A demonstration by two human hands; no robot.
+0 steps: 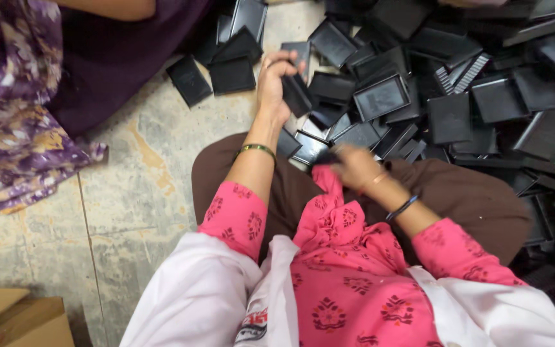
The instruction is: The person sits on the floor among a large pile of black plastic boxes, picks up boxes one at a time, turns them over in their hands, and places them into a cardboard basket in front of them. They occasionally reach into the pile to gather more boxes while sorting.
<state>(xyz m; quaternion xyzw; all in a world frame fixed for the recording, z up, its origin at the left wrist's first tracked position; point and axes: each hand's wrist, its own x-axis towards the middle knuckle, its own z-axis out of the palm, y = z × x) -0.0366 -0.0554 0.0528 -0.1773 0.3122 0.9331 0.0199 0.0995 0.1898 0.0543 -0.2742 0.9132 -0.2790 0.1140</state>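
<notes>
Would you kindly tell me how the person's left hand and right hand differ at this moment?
The left hand is stretched out to the pile of black trays on the floor and grips one black tray; the right hand stays close over the lap, blurred, its hold unclear. The left wrist wears a green bangle, the right a dark one. Both sleeves are pink.

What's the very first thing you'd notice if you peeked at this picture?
Probably the big heap of flat black plastic trays spilling over the floor at the upper right. Next, the bright pink patterned sleeves at the bottom middle, with the left hand stretched out gripping one black piece by the edge of the heap. The right hand is blurred, lower down near the lap, and purple flowered cloth fills the upper left corner.
</notes>
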